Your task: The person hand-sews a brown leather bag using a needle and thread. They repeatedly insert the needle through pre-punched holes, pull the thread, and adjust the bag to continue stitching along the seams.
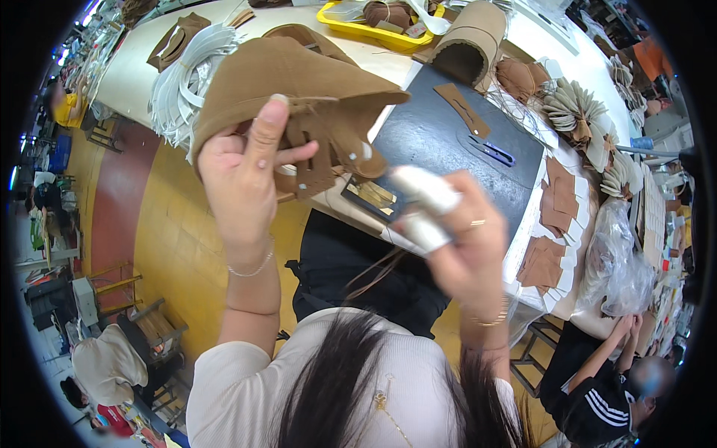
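Observation:
My left hand [243, 168] is closed round a brown suede-like piece [276, 78], held up above the table's near edge. The piece looks like a shoe upper, with a wide curved panel and several narrow straps dangling beneath. My thumb lies over its lower edge, and part of my grip is hidden behind it. Just right of the straps is my right hand [467, 231], blurred by motion. White wraps [429, 190] cover two of its fingers. Whether those fingers pinch anything cannot be made out. Thin brown threads [377, 276] hang below, between my hands.
A dark work mat [426, 138] bears a brown strip [461, 108] and purple thread snips [493, 151]. Beyond stand a yellow tray [373, 37] and a brown roll [470, 41]. White strips [187, 86] lie left, brown cut pieces [556, 198] right. Another person [597, 388] sits at lower right.

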Tool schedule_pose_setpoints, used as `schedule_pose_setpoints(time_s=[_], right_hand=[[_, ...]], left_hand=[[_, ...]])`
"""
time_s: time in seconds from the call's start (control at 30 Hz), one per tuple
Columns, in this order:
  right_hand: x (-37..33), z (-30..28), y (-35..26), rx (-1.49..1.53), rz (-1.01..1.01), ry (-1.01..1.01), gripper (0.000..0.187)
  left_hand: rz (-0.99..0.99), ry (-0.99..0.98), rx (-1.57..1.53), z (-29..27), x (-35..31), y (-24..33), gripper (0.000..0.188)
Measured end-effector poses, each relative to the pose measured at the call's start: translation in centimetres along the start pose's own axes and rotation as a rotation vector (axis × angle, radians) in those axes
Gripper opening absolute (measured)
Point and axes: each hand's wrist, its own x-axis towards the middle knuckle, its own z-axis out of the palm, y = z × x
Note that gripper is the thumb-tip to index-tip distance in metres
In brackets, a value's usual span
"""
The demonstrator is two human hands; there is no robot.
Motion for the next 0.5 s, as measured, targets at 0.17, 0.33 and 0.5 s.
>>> schedule_pose_setpoints(time_s=[0.17,0.33,0.5], right_hand=[[1.4,4.3,-1.0,0.182,0.11,0.108,0.034],[2.0,4.0,-1.2,0.114,0.096,0.102,0.036],[2.0,3.8,-1.2,0.161,0.143,0.071,0.036]], left_hand=[[-0.068,-0.071,-0.009,1.8,-0.4,0.1,0.029],[-0.049,-0.074,0.053,2.3,-0.7,0.2,0.027],[-0.022,-0.095,0.098,2.3,-0.9,0.1,0.029]])
